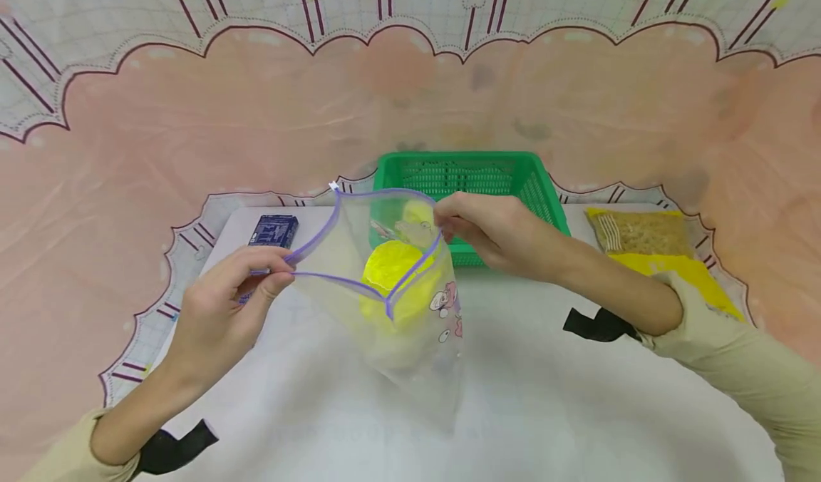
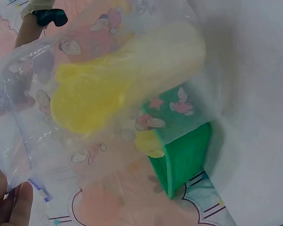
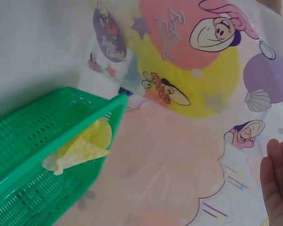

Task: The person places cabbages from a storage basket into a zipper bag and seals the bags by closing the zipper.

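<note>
A translucent zip bag with purple edging and cartoon prints hangs with its mouth spread wide. My left hand pinches the rim on the left side. On the opposite side, my right hand pinches the rim between thumb and fingers. Inside the bag lies an item with a bright yellow end; the left wrist view shows its long pale body through the plastic. The bag's white slider sits at the far corner of the mouth.
Behind the bag stands a green perforated basket holding a pale yellow crumpled thing. A dark blue box lies at the back left of the white table. Yellow packets lie at the right, near my right forearm.
</note>
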Demonstrator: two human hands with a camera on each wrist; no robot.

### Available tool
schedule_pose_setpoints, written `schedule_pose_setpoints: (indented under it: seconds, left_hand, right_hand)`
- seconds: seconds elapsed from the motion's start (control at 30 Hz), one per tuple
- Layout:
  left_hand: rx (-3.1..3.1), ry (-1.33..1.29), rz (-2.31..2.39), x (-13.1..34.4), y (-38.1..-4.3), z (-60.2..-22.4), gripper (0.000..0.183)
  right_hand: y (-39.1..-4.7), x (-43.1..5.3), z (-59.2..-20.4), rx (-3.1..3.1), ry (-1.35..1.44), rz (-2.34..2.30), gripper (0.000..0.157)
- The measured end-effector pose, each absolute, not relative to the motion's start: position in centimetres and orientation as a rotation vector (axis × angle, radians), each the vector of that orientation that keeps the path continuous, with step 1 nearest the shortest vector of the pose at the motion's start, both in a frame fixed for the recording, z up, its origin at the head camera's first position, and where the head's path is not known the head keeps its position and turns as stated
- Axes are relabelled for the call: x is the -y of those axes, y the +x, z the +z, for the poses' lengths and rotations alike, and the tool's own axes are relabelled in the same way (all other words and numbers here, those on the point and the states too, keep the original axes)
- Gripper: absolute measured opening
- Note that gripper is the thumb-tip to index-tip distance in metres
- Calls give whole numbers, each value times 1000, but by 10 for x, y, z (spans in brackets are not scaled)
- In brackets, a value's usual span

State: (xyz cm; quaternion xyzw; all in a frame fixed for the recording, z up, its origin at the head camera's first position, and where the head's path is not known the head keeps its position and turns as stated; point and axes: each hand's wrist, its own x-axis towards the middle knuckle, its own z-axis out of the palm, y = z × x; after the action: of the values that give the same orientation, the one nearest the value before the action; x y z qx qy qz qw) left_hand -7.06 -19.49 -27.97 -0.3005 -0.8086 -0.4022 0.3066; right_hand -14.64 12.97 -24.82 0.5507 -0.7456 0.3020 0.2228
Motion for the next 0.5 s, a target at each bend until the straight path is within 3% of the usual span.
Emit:
schedule_pose_setpoints:
  seconds: [0.07,0.37,0.5]
  left_hand:
    - [2162,-770,-1073,197,-71,-279,22]
    - [2175,-734,-1046,201,-73,-274,24]
    - [2191,-709,-1010,203,-75,-274,29]
  right_hand:
    - [-146,-130,-248,2078,1520,846,21]
    - [-147,-135,-254,2103,1533,876,11]
    - [-148,-136,-253,2144,1519,867,16]
